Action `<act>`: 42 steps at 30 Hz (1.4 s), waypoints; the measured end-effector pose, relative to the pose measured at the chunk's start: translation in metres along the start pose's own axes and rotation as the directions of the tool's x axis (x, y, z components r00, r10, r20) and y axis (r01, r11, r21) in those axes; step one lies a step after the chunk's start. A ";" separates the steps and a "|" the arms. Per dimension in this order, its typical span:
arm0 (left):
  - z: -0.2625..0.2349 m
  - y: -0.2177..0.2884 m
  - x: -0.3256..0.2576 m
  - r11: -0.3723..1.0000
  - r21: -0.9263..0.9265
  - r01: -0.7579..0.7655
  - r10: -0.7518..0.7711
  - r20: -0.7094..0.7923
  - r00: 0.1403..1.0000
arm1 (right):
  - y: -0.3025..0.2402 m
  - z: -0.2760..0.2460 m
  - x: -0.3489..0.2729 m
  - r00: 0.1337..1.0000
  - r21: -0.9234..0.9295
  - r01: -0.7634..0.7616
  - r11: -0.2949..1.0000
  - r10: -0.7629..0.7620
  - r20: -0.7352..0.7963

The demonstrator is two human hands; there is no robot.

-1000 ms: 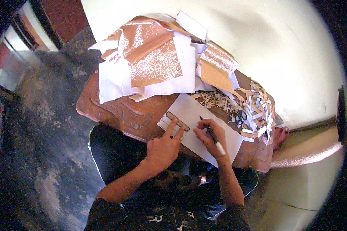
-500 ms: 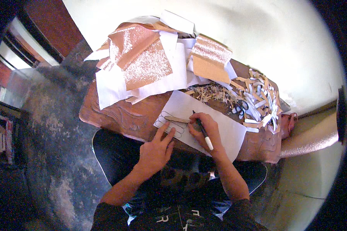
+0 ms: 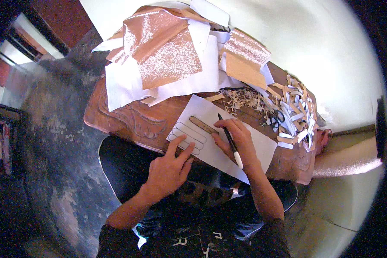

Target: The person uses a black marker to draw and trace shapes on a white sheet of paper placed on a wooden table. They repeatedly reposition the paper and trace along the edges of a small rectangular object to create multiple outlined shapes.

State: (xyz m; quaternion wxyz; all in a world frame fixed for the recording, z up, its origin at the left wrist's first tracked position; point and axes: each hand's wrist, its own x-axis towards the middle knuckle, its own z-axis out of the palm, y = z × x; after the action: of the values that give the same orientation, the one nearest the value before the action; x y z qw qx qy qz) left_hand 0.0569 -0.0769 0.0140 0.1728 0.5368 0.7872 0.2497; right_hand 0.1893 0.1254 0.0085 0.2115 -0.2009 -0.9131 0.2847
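Observation:
A white sheet of paper (image 3: pixel 256 151) lies near the table's front edge, with several long rounded outlines (image 3: pixel 188 134) drawn side by side on its left part. My left hand (image 3: pixel 167 168) rests on that part, index and middle fingers stretched apart over the outlines. My right hand (image 3: pixel 245 147) is closed round a black pen with a white end (image 3: pixel 232 144), its dark tip pointing up and away from the sheet. The same hand's lower fingers touch the near end of a flat wooden stick with rounded ends (image 3: pixel 201 123), which lies just beyond the outlines.
Glittery copper sheets (image 3: pixel 170 58) with white backing are heaped at the table's (image 3: pixel 116 114) far side. Brown shavings (image 3: pixel 245 99), cut strips (image 3: pixel 296 112) and dark-handled scissors (image 3: pixel 276 118) lie at the right. A copper roll (image 3: pixel 348 157) stands beyond the right edge, near the wall (image 3: pixel 327 56).
The wooden stick has moved away from my left hand, off the drawn outlines and onto bare paper. My right hand has shifted slightly right with the pen. The view has shifted a little.

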 end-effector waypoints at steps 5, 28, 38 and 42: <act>-0.004 0.001 0.017 1.000 -0.024 -0.019 0.020 0.065 0.998 | 0.002 0.015 0.007 0.996 0.044 -0.043 0.998 0.039 0.083; 0.007 -0.006 0.014 0.998 -0.058 -0.024 0.023 -0.008 1.000 | -0.012 0.032 0.019 0.994 0.124 -0.052 0.991 0.039 0.104; 0.011 -0.007 0.013 0.998 -0.048 -0.036 0.036 -0.020 0.999 | -0.015 0.029 0.019 0.994 0.128 -0.051 0.990 0.038 0.105; 0.009 -0.006 0.014 0.999 -0.041 -0.027 0.027 -0.001 1.000 | -0.014 0.028 0.018 0.992 0.114 -0.049 0.992 0.036 0.117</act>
State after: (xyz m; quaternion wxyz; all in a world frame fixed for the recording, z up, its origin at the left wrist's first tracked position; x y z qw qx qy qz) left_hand 0.0519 -0.0639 0.0034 0.1802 0.5438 0.7746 0.2681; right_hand 0.1566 0.1115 0.0013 0.1638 -0.1910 -0.9010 0.3533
